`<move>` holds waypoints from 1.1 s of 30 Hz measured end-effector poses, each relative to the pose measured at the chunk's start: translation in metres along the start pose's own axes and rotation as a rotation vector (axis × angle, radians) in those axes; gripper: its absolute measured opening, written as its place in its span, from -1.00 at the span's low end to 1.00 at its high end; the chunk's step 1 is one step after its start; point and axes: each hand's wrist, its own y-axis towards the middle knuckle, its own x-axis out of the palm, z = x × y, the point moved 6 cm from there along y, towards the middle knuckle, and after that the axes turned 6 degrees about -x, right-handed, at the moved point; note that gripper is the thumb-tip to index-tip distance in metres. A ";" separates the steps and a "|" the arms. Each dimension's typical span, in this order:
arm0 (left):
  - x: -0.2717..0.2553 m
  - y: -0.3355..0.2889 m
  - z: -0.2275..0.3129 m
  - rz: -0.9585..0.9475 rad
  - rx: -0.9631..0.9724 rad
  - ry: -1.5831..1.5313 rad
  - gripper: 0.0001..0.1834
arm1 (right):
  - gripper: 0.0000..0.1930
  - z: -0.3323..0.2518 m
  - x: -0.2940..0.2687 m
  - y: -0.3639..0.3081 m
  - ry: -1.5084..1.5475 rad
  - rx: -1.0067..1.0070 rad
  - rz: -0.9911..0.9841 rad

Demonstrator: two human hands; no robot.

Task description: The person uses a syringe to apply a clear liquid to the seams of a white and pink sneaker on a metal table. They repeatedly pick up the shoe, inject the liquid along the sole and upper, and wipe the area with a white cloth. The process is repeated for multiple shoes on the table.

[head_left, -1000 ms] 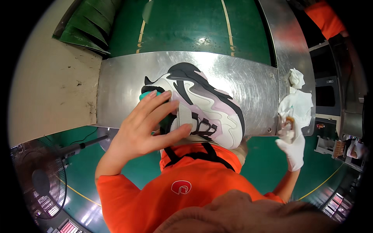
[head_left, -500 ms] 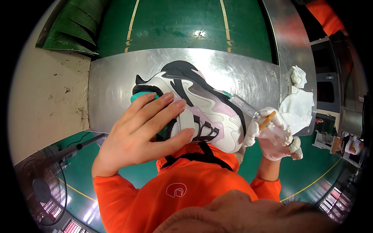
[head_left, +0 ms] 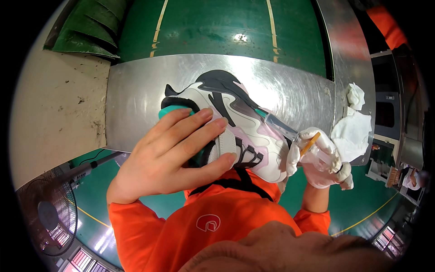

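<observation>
Over the metal desk (head_left: 136, 104): left hand (head_left: 176, 152) clasps sneaker (head_left: 231, 120), gloved right hand (head_left: 319, 161) grips a clear syringe (head_left: 283, 129) at its side; next, judged, steady dabbing.

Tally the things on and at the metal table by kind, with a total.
Sneaker: 1
White cloths: 2
Syringe-like applicator: 1
Hands, left hand bare and right hand gloved: 2
Total: 6
</observation>
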 end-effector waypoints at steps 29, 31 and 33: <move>0.000 0.001 0.003 -0.036 -0.010 0.029 -0.65 | 0.14 -0.050 0.007 -0.025 -0.120 0.063 0.047; -0.001 0.000 0.005 -0.042 -0.035 0.033 -0.66 | 0.15 -0.052 0.012 -0.026 -0.247 0.143 0.123; -0.001 0.000 0.006 -0.045 -0.050 0.039 -0.68 | 0.14 -0.051 0.014 -0.027 -0.272 0.171 0.118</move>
